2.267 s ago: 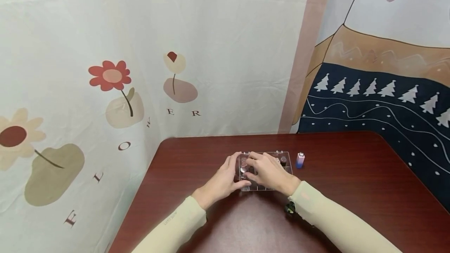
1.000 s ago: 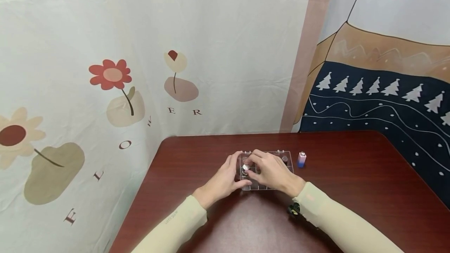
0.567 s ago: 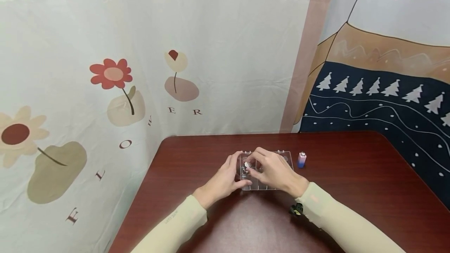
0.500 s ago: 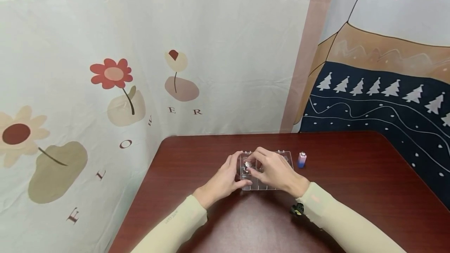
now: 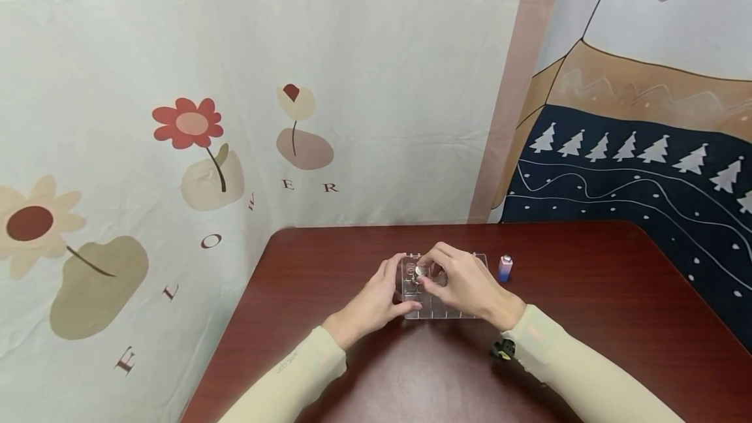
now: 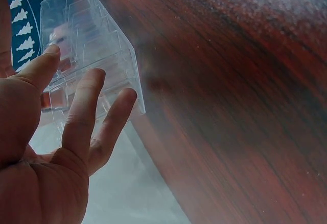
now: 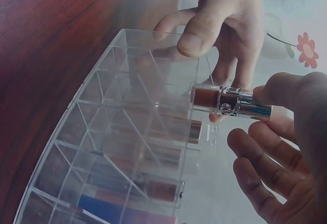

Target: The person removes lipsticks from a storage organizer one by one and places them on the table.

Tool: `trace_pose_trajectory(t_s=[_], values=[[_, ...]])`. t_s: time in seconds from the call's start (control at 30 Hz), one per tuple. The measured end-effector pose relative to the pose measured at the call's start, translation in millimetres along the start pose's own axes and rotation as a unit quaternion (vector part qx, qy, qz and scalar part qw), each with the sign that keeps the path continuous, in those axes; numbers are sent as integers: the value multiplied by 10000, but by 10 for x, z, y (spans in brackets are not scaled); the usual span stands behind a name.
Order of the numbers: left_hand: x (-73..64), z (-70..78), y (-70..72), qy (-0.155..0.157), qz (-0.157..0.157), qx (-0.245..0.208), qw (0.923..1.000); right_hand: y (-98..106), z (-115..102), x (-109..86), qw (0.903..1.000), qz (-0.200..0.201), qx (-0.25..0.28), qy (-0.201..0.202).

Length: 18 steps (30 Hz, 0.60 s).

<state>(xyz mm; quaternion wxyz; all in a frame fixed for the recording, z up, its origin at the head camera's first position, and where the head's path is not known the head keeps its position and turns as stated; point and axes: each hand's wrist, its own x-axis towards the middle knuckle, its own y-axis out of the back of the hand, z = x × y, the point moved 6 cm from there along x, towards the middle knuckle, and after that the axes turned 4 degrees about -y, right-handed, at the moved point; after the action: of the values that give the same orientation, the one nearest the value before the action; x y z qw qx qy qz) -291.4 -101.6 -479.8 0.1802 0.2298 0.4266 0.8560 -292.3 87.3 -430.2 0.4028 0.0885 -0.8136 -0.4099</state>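
A clear compartmented organizer box [image 5: 435, 309] sits on the table before me. My left hand [image 5: 373, 299] holds its left end, thumb at the front and fingers along the side and back; in the left wrist view fingertips touch the box's clear wall [image 6: 120, 35]. My right hand [image 5: 467, 286] pinches a lipstick tube [image 7: 230, 101] by its shiny silver end, above the box's left back part. The tube's other end is clear with a reddish-brown inside, and lies at the box's open top in the right wrist view. Several other tubes [image 7: 162, 191] show through the walls.
A small pink-and-blue tube [image 5: 505, 268] stands on the table just right of the box. The dark red table [image 5: 576, 305] meets a printed cloth [image 5: 382, 116] at the back and left.
My right hand has moved a little right and up, carrying the lipstick tube from the box's left edge. The left hand and the box stay in place.
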Motion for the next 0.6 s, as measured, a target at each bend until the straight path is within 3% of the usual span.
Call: trace_pose_trajectory(t_s=[0.6], values=[[-7,15,-9,53,-62,8,10000,219,88,-41,9992,380,21,130]])
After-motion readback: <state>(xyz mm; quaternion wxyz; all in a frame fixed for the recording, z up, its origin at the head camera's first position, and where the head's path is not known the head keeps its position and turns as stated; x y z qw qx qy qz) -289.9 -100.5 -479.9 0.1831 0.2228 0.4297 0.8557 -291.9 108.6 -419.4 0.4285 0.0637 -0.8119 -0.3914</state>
